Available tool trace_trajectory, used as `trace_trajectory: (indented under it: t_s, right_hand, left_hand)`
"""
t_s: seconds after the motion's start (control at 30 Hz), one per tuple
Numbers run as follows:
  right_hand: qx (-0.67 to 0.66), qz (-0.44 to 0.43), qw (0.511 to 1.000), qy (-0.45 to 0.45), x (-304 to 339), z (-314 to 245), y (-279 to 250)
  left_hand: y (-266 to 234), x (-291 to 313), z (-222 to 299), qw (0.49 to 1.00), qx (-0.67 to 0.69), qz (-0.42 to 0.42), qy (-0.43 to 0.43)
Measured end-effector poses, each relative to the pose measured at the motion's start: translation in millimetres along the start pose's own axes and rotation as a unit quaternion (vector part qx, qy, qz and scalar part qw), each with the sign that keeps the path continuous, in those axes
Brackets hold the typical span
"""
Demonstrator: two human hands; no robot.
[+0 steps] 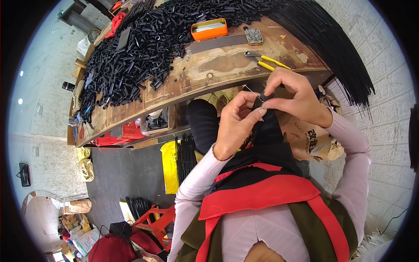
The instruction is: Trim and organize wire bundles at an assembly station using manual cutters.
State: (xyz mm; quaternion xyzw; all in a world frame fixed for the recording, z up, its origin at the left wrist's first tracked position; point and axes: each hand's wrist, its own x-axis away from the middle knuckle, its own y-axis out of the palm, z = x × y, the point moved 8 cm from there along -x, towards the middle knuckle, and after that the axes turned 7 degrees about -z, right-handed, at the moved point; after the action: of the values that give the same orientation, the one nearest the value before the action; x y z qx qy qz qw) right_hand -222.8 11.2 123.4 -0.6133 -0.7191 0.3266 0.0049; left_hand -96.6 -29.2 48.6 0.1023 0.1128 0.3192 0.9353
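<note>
Above my lap, my left hand (238, 123) and my right hand (297, 97) meet at the fingertips. Between them is a small black tubular part (264, 97), pinched by both thumbs and forefingers. A thin pale rod or wire (249, 90) sticks out by the left forefinger; I cannot tell whether it is fixed to the part. Fingers hide much of what I hold. Closest to my right hand on the bench lie cutting pliers with yellow handles (267, 62), their jaws pointing left.
The worn wooden bench (218, 65) carries a large heap of black tubular parts (131, 61), an orange tin (209, 29), a small tray of metal bits (253, 36) and long black rods (323, 39). A brown paper sack (305, 137) stands beside my right leg; a yellow bag (169, 166) is at left.
</note>
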Motion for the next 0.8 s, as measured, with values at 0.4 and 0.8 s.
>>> trace_trajectory:
  t_s: [0.4,0.8]
  right_hand:
    - [-0.106,0.024,0.994,-0.002,34.3,23.5,-27.1]
    - [-0.181,0.018,0.983,-0.014,38.7,39.3,-28.6]
  left_hand:
    - [21.4,-17.9,-29.4,0.986,0.139,-0.040,-0.082]
    - [22.7,-21.0,-37.4,0.992,0.105,-0.005,-0.067]
